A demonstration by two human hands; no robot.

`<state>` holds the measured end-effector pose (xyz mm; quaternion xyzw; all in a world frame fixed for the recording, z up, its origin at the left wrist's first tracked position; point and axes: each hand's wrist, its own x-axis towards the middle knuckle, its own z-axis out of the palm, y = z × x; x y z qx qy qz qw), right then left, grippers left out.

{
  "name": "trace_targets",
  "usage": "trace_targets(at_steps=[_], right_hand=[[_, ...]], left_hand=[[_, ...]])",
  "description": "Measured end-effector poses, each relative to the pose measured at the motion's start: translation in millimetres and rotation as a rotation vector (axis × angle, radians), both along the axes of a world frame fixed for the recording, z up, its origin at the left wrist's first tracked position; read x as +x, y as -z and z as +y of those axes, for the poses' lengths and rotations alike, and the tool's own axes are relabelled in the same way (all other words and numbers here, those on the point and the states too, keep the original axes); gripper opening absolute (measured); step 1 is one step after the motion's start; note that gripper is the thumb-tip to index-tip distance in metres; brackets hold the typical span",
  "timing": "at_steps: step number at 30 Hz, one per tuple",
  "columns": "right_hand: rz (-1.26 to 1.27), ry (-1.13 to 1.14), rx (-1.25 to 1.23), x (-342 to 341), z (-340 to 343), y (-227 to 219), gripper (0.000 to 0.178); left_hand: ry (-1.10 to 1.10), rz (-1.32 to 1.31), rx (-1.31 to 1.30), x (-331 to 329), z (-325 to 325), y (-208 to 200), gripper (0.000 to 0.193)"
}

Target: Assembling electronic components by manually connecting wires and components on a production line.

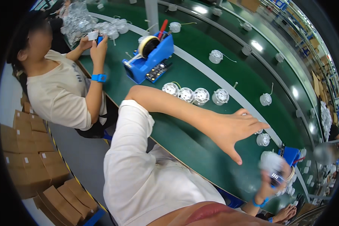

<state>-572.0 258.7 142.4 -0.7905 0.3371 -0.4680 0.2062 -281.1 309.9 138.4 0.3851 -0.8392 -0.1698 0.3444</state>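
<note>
My left hand reaches across the green table with its fingers spread and thumb apart, holding nothing that shows. Just past its fingertips stands a white round plastic housing, and another is partly hidden behind the fingers. My right hand, blurred and wearing a blue wristband, is closed around a white round part. A dark piece with small lit marks shows at the same hand; whether it belongs to the white part I cannot tell. Beyond my left forearm, several white housings with thin wires stand in a row.
A blue tape dispenser stands on the table beside a small circuit board. At left a co-worker handles a white part. Beyond a pale rail, a green conveyor carries more housings. Cardboard boxes are stacked at left.
</note>
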Motion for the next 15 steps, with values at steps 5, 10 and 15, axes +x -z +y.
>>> trace_targets(at_steps=[5,10,15], right_hand=[[0.089,-0.009,-0.082,17.2,0.2,17.0,0.055],[0.243,-0.319,0.283,46.1,-0.6,30.8,0.05],[0.23,-0.32,0.174,62.2,-6.9,26.2,0.056]], left_hand=[[-0.001,0.123,0.015,-0.2,-5.5,1.0,0.109],[-0.009,0.02,0.109,-10.2,-8.5,30.1,0.106],[0.034,0.124,0.248,-5.2,-12.4,30.8,0.099]])
